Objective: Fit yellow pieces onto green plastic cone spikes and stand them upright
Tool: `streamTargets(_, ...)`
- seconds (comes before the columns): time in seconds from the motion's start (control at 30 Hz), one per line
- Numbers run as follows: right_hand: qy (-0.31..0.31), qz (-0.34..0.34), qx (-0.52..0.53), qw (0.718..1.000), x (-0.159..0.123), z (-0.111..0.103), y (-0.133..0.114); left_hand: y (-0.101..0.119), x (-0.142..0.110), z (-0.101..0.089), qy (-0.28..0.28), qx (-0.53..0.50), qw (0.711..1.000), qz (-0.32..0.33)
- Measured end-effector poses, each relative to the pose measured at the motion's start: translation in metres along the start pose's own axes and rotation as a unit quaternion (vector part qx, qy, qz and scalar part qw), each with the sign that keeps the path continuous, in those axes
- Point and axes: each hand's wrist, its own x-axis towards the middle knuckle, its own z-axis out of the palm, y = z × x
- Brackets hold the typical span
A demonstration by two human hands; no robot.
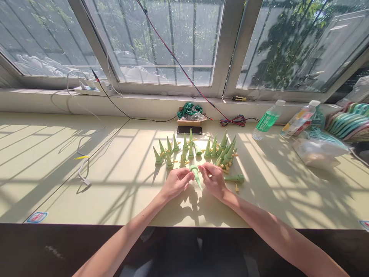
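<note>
My left hand (179,180) pinches a pale green plastic cone-shaped piece (197,179) by its side, with its tip pointing down toward me and its wide collar up. My right hand (213,178) is closed just right of the collar, thumb and finger pressed together; whatever small thing they hold is hidden. Beyond both hands stand several similar green spikes (157,157), many with small yellow pegs at their bases. A green spike (235,178) lies on its side by my right hand, near a loose yellow peg (236,187).
Behind the spikes lie a black phone (189,130) and a small cardboard box (190,122) with green material. Two bottles (266,122), a plastic bag (318,152) and stacked hangers (350,121) occupy the right. A white cable (83,169) crosses the table (121,207) at left.
</note>
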Motion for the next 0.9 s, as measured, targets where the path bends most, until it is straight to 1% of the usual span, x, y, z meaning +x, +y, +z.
streamTargets(0.03, 0.001, 0.004, -0.003, 1.0, 0.0002, 0.0001, -0.0006, -0.0006, -0.0001, 0.0001, 0.004, 0.005, 1.0, 0.006)
streamTargets(0.1, 0.0, 0.016, -0.004, 1.0, 0.0008, 0.0, -0.0017, -0.0017, -0.0003, 0.0007, 0.028, 0.034, 0.998, 0.035)
streamTargets(0.2, -0.008, 0.032, 0.012, 0.999, 0.0015, -0.0003, -0.0034, -0.004, -0.0007, 0.0018, 0.071, 0.095, 0.985, 0.125)
streamTargets(0.27, -0.009, 0.033, 0.028, 0.999, 0.0016, -0.0005, -0.0046, -0.0054, -0.0008, 0.002, 0.082, 0.131, 0.969, 0.193)
streamTargets(0.33, -0.009, 0.029, 0.04, 0.999, 0.0018, -0.0007, -0.0056, -0.006, -0.0006, 0.0017, 0.089, 0.162, 0.952, 0.244)
streamTargets(0.4, -0.009, 0.026, 0.045, 0.999, 0.0021, -0.0009, -0.0063, -0.0059, 0.0, 0.0013, 0.099, 0.183, 0.939, 0.272)
streamTargets(0.5, -0.007, 0.02, 0.042, 0.999, 0.0027, -0.0012, -0.0067, -0.0048, 0.0011, 0.0016, 0.113, 0.199, 0.932, 0.281)
streamTargets(0.57, 0.003, 0.016, 0.031, 0.999, 0.003, -0.0013, -0.0065, -0.0038, 0.0016, 0.0022, 0.125, 0.197, 0.936, 0.263)
streamTargets(0.6, 0.01, 0.015, 0.023, 1.0, 0.0031, -0.0014, -0.0063, -0.0033, 0.0017, 0.0025, 0.128, 0.185, 0.943, 0.244)
streamTargets(0.63, 0.019, 0.012, 0.015, 1.0, 0.0031, -0.0015, -0.0059, -0.0028, 0.0016, 0.0027, 0.126, 0.163, 0.954, 0.217)
streamTargets(0.7, 0.035, 0.001, 0.005, 0.999, 0.0033, -0.002, -0.0046, -0.0019, 0.0012, 0.0024, 0.109, 0.093, 0.979, 0.143)
streamTargets(0.77, 0.042, -0.018, 0.002, 0.999, 0.0034, -0.0027, -0.0032, -0.0012, 0.0011, 0.0012, 0.07, 0.011, 0.996, 0.056)
streamTargets(0.8, 0.038, -0.028, 0.002, 0.999, 0.0035, -0.0032, -0.0026, -0.0009, 0.0012, 0.0005, 0.044, -0.026, 0.999, 0.018)
streamTargets(0.9, 0.002, -0.051, 0.0, 0.999, 0.0036, -0.0049, -0.0024, -0.0004, 0.0021, -0.0015, -0.032, -0.107, 0.992, -0.064)
